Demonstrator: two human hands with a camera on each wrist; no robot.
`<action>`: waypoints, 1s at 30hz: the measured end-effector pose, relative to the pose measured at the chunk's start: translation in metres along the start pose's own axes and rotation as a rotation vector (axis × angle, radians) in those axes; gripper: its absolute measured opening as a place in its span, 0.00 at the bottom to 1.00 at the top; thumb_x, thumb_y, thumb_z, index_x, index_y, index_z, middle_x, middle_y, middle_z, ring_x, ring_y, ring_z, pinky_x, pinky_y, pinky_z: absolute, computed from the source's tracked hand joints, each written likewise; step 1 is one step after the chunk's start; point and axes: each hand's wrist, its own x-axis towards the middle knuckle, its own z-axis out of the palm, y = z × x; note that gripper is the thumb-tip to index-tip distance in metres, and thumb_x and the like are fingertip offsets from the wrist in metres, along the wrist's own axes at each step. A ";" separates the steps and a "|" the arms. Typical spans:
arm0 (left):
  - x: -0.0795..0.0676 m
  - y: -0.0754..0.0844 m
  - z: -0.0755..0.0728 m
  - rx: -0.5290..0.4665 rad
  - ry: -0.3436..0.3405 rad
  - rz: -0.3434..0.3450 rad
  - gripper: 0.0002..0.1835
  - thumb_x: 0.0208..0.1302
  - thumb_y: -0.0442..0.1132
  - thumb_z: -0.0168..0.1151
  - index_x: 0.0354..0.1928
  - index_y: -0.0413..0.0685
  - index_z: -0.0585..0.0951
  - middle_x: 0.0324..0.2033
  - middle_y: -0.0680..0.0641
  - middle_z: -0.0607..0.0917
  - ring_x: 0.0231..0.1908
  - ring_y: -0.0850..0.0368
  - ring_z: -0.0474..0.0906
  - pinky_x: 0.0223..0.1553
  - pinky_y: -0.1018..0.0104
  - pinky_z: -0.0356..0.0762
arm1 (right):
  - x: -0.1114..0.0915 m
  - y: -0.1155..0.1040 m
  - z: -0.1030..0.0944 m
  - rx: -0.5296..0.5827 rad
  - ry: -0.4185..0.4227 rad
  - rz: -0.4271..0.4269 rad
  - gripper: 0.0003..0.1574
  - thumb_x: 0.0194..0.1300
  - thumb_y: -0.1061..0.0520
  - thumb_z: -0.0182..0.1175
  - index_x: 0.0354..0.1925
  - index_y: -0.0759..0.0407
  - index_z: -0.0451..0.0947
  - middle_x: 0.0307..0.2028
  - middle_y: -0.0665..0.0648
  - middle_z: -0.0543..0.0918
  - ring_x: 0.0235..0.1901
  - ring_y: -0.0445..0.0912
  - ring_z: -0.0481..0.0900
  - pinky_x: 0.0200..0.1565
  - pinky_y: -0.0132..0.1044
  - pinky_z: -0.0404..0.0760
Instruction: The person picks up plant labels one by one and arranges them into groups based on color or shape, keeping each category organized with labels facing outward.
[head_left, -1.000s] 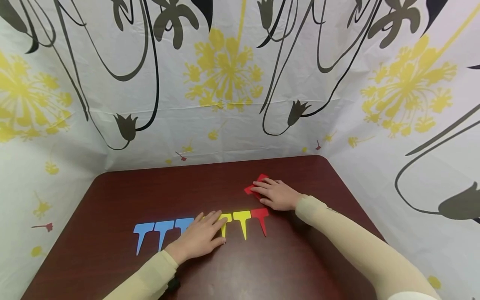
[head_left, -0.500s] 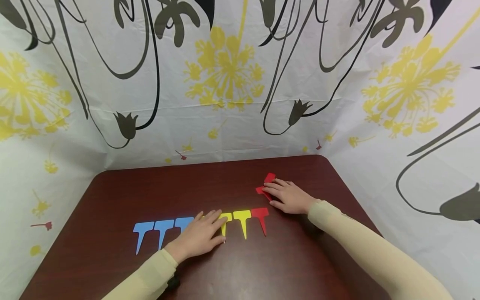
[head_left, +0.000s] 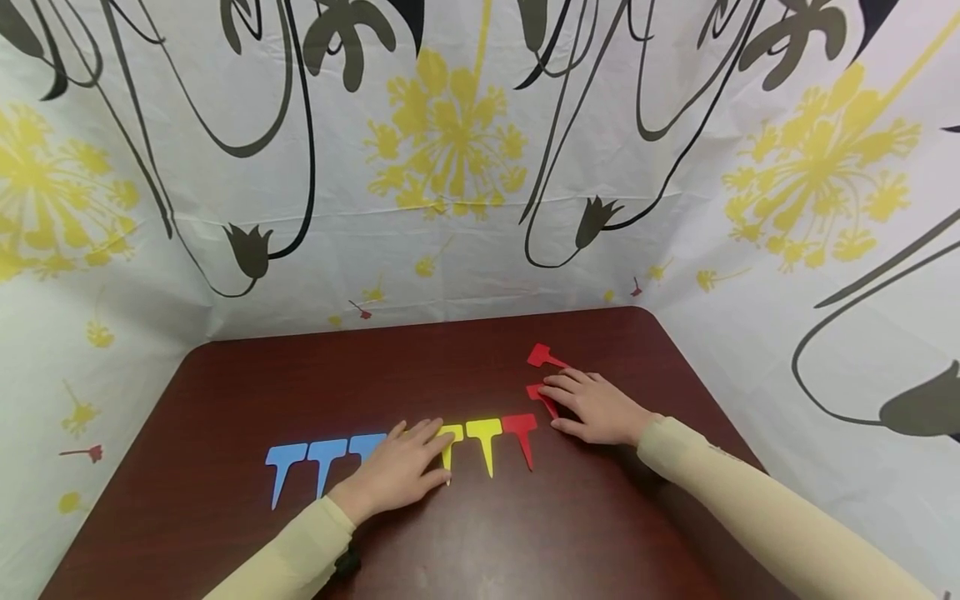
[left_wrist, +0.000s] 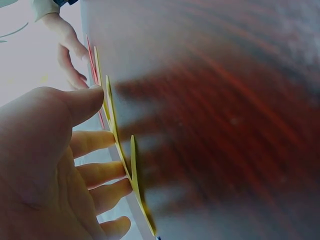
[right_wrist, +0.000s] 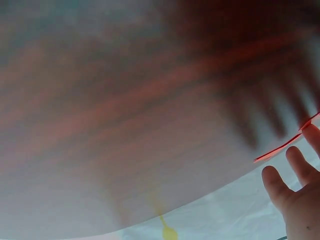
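My left hand (head_left: 397, 475) lies over the middle of a row of T-shaped plastic plant labels, fingers extended onto a yellow label (head_left: 453, 433) and partly hiding others. In the left wrist view its fingertips touch the edge of a yellow label (left_wrist: 134, 165). Blue labels (head_left: 327, 452) line up to its left; another yellow label (head_left: 484, 429) and a red label (head_left: 519, 426) stand to its right. My right hand (head_left: 600, 410), fingers outstretched, touches a loose red label (head_left: 535, 392) behind the row's right end. Just beyond it lies a second loose red label (head_left: 538, 356), its stem reaching toward the fingers.
The dark brown table (head_left: 360, 375) has rounded back corners. A white curtain (head_left: 450, 275) with yellow and grey flower prints hangs behind it and along both sides. A small black object (head_left: 347, 562) shows beneath the left sleeve.
My right hand has slid right and slightly nearer, drawing the red labels along. They have spread apart, the farther one coming out from under the fingers. My left hand has stayed in place.
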 end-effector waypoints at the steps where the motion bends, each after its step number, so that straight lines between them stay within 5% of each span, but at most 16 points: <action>1: 0.000 0.000 0.000 0.001 0.001 0.001 0.34 0.72 0.62 0.54 0.74 0.54 0.70 0.73 0.42 0.67 0.71 0.44 0.63 0.70 0.37 0.56 | -0.002 0.000 0.000 0.003 0.001 0.002 0.42 0.70 0.30 0.53 0.75 0.44 0.66 0.71 0.52 0.68 0.71 0.55 0.62 0.63 0.59 0.68; 13: -0.001 0.001 -0.003 -0.013 -0.006 0.005 0.34 0.72 0.62 0.55 0.73 0.53 0.70 0.72 0.42 0.67 0.71 0.44 0.63 0.70 0.37 0.56 | -0.018 -0.007 0.000 0.045 -0.034 0.046 0.44 0.70 0.28 0.52 0.76 0.43 0.64 0.72 0.50 0.65 0.71 0.49 0.62 0.65 0.56 0.69; 30: 0.000 0.000 -0.003 -0.013 -0.007 -0.007 0.35 0.70 0.64 0.56 0.73 0.54 0.71 0.72 0.43 0.68 0.71 0.45 0.64 0.70 0.37 0.56 | -0.034 -0.021 -0.001 0.062 0.030 -0.029 0.43 0.70 0.31 0.55 0.74 0.49 0.67 0.70 0.53 0.68 0.68 0.50 0.65 0.65 0.51 0.70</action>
